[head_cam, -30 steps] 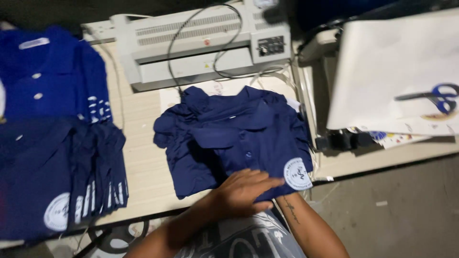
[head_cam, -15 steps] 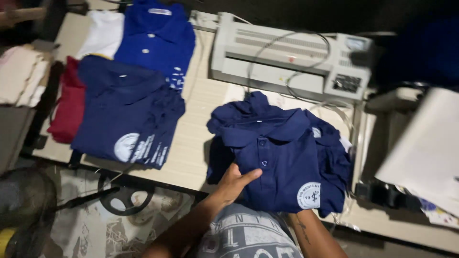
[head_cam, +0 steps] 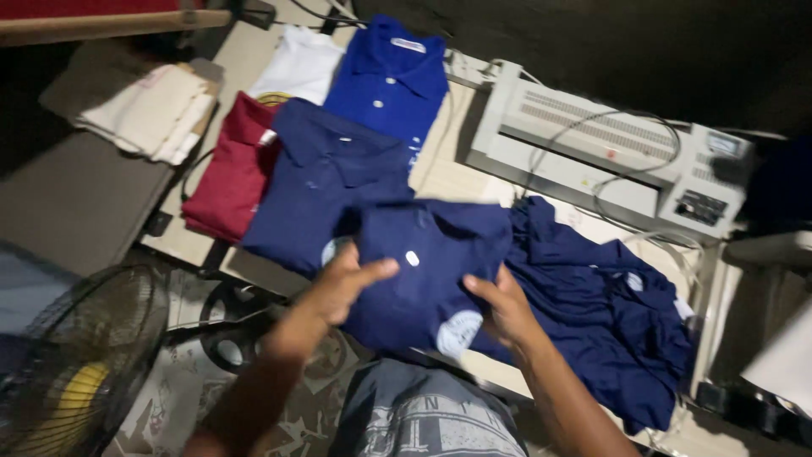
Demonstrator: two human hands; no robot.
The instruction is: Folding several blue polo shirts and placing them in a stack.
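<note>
Both the left hand [head_cam: 342, 283] and right hand [head_cam: 505, 306] grip a folded navy cotton polo shirt [head_cam: 423, 271], with folded shirts stacked [head_cam: 326, 182] at ten o'clock, and an unfolded navy heap [head_cam: 609, 313] at three o'clock.

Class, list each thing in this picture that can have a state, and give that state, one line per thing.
Folded navy shirt: folded, held at both sides.
Left hand: gripping the shirt's left edge.
Right hand: gripping its right edge.
Navy shirt pile: unfolded, crumpled.
Navy stack: folded, flat.
Blue shirt: folded, buttoned.
Laminator: cable draped over it.
</note>
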